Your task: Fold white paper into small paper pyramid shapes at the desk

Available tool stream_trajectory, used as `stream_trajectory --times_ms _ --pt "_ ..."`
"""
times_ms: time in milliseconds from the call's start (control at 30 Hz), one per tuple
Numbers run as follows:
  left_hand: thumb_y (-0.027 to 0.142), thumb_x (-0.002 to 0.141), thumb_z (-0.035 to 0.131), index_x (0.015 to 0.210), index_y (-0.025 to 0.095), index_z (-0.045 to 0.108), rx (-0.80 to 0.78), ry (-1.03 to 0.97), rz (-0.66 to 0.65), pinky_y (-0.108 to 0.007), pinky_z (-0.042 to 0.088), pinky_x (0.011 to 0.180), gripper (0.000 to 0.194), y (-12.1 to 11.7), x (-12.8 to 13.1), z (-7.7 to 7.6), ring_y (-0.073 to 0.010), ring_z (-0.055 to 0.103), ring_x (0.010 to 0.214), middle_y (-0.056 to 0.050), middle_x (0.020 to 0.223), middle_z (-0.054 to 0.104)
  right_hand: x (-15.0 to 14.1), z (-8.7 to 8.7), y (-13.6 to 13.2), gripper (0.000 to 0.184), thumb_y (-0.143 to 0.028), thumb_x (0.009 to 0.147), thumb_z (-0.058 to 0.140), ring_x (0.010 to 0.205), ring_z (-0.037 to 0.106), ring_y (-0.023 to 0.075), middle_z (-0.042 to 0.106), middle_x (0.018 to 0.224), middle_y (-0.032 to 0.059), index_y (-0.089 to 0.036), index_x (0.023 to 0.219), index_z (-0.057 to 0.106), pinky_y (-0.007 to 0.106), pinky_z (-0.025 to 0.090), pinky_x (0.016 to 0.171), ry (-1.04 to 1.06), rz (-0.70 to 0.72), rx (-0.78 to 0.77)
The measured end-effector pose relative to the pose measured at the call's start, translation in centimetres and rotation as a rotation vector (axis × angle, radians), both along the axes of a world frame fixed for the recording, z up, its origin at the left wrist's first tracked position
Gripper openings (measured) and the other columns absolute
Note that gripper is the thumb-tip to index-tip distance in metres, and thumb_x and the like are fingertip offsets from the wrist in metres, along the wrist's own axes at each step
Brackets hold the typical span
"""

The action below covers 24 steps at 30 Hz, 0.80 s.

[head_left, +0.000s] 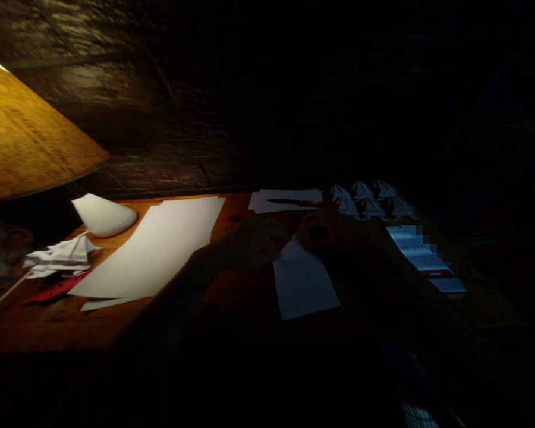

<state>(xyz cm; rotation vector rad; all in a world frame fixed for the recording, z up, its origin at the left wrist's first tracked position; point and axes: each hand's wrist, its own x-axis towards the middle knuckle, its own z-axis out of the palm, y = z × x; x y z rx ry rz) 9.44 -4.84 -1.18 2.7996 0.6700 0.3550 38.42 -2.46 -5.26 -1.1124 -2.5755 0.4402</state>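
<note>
The scene is very dark. A folded white paper [304, 284] lies on the wooden table [44, 324] in front of me. My left hand [255, 244] rests at the paper's far left corner, fingers curled onto it. My right hand [329, 233] sits at the far right corner, fingers pinched on the paper's top edge. Both forearms reach in from below as dark shapes.
A stack of large white sheets [160, 246] lies to the left. A lampshade [24, 139] glows at far left above a white lamp base [103, 215] and crumpled paper [60, 257]. Several folded paper pieces [369, 199] sit at the back right, a knife [294, 203] on paper, and a lit phone screen [425, 260].
</note>
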Motion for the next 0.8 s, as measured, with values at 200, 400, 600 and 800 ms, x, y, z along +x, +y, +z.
stream_trajectory --times_ms 200,400,600,800 --pt "0.032 0.093 0.064 0.085 0.026 0.078 -0.044 -0.009 -0.003 -0.046 0.050 0.104 0.017 0.0 0.0 0.0 -0.0248 0.064 0.122 -0.004 0.125 0.074 0.2 0.0 0.0 0.064 -0.048 0.077 0.083 0.133 0.057 0.0332 0.063 0.144 0.0131 -0.023 0.134 0.069 0.051 0.044 0.112 0.012 0.003 0.002" --pt "0.033 0.095 0.063 0.082 0.025 0.078 -0.052 0.002 -0.038 -0.044 0.050 0.104 0.021 0.2 -0.1 -0.2 -0.0242 0.065 0.121 -0.004 0.125 0.075 -0.1 0.5 -0.2 0.057 -0.040 0.079 0.083 0.129 0.060 0.0318 0.066 0.140 0.0097 -0.027 0.132 0.070 0.049 0.046 0.111 0.009 0.015 -0.005" --pt "0.034 0.091 0.070 0.103 0.024 0.079 -0.119 0.019 0.018 -0.040 0.054 0.097 0.018 0.3 -0.3 -0.4 -0.0237 0.069 0.114 -0.007 0.129 0.073 -0.2 0.3 -0.1 0.050 -0.043 0.083 0.078 0.128 0.059 0.0346 0.064 0.142 0.0091 -0.031 0.131 0.073 0.054 0.045 0.111 -0.020 0.051 0.010" --pt "0.036 0.093 0.068 0.081 0.022 0.077 -0.139 0.000 -0.005 -0.042 0.051 0.104 0.020 0.6 -0.4 -1.1 -0.0254 0.064 0.124 -0.005 0.125 0.075 0.2 -0.3 0.4 0.058 -0.046 0.084 0.077 0.131 0.058 0.0346 0.062 0.143 0.0125 -0.025 0.137 0.069 0.053 0.044 0.113 -0.020 0.073 0.039"
